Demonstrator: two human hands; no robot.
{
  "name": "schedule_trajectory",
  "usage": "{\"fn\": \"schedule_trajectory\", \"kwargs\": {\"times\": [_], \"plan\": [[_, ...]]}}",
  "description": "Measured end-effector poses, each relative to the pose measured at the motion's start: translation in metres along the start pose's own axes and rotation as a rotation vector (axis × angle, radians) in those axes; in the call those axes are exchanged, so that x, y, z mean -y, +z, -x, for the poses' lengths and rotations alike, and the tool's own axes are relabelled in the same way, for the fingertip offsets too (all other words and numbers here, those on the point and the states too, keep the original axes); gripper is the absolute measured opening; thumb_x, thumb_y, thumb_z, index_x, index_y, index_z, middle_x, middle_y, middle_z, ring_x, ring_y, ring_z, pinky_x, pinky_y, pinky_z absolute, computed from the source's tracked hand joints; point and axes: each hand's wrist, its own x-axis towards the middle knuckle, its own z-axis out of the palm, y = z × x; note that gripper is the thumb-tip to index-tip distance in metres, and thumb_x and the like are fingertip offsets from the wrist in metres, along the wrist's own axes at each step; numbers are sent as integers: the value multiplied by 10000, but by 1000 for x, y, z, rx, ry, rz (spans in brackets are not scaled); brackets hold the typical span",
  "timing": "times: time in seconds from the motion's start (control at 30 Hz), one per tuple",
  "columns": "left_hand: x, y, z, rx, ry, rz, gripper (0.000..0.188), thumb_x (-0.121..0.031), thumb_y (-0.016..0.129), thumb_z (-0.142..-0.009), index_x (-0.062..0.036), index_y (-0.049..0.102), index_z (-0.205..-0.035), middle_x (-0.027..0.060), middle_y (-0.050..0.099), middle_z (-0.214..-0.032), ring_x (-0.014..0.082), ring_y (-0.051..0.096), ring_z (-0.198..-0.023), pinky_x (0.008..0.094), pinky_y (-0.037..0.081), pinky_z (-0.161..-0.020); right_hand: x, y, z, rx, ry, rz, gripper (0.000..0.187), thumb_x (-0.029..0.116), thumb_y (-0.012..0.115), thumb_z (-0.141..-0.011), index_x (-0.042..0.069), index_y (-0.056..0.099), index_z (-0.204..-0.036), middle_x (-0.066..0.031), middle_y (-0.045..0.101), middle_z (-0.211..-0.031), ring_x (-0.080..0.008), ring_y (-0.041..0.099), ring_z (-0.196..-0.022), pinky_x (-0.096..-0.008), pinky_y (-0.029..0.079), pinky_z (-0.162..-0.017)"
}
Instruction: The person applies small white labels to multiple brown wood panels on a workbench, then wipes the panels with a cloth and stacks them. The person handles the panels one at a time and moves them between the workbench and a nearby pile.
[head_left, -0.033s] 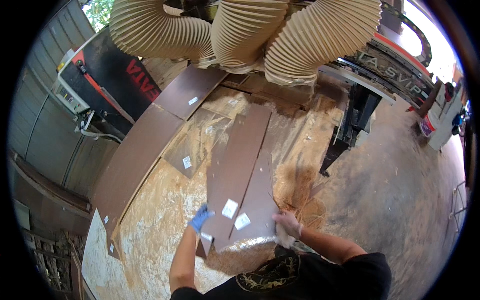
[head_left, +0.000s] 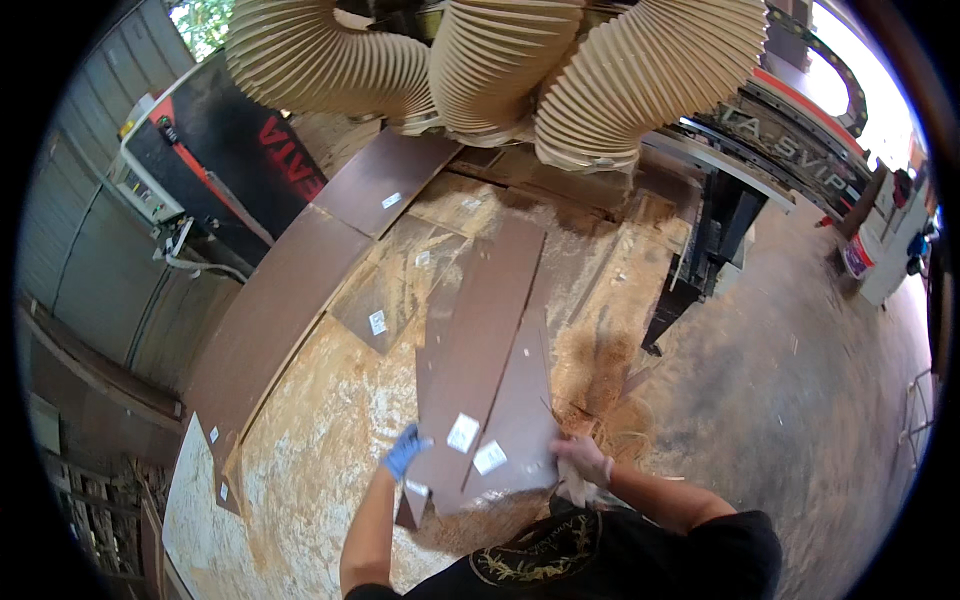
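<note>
Two long brown panels lie side by side in front of me: the left panel [head_left: 478, 340] reaches farther away and overlaps the right panel [head_left: 522, 405]. Each bears a white label near its near end. My left hand [head_left: 404, 451], in a blue glove, is closed at the left panel's near left edge. My right hand [head_left: 583, 460], in a pale glove, grips the right panel's edge, its fingertips partly hidden; something whitish hangs below it. Below my left hand a small brown offcut [head_left: 411, 503] with a label sticks out.
Beneath everything is a dusty machine bed [head_left: 330, 420] strewn with sawdust. More brown panels [head_left: 290, 275] run along its left side. Large ribbed hoses [head_left: 505, 70] hang at the far side. A black machine bracket [head_left: 700, 250] stands right, and a white bucket [head_left: 860, 250] farther right.
The whole view has shifted slightly. Both hands keep their places on the panels.
</note>
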Motion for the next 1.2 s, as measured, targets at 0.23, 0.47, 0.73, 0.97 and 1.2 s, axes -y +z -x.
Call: {"fn": "schedule_trajectory", "kwargs": {"times": [0.23, 0.47, 0.73, 0.97, 1.2], "plan": [[138, 51, 165, -179, 80, 222, 740, -256, 759, -673, -8, 418, -1281, 112, 511, -1221, 229, 505, -1109, 342, 438, -924, -53, -17, 39, 322, -77, 211, 511, 223, 738, -767, -17, 518, -1160, -61, 591, -1021, -154, 549, -952, -295, 457, -841], [145, 69, 247, -134, 54, 527, 751, -335, 744, -623, -14, 439, -1229, 113, 564, -1116, 231, 555, -1021, 357, 481, -856, -64, 13, 85, 620, 81, 161, 670, 279, 686, -741, 32, 413, -1301, -75, 529, -1187, -197, 494, -1113, -321, 398, -951], [194, 109, 291, -402, 45, 603, 717, -329, 738, -639, -59, 440, -1234, 101, 552, -1109, 227, 555, -997, 372, 475, -858, -40, 41, 118, 621, 150, -11, 735, 216, 687, -704, 44, 358, -1339, -96, 507, -1223, -233, 499, -1111, -356, 370, -999], [189, 186, 391, -640, 88, 1000, 686, -281, 768, -631, -67, 471, -1211, 99, 573, -1076, 233, 567, -989, 371, 488, -849, -7, 47, 103, 719, 189, 179, 695, 197, 659, -705, 32, 386, -1323, -110, 503, -1227, -239, 478, -1142, -348, 366, -999], [226, 321, 470, -1130, 233, 1160, 712, -276, 767, -653, -42, 446, -1243, 87, 543, -1131, 202, 524, -1043, 343, 451, -883, 1, 109, 76, 692, 298, 878, 566, 236, 603, -757, -10, 456, -1245, -124, 536, -1181, -241, 516, -1083, -331, 441, -902]]}}
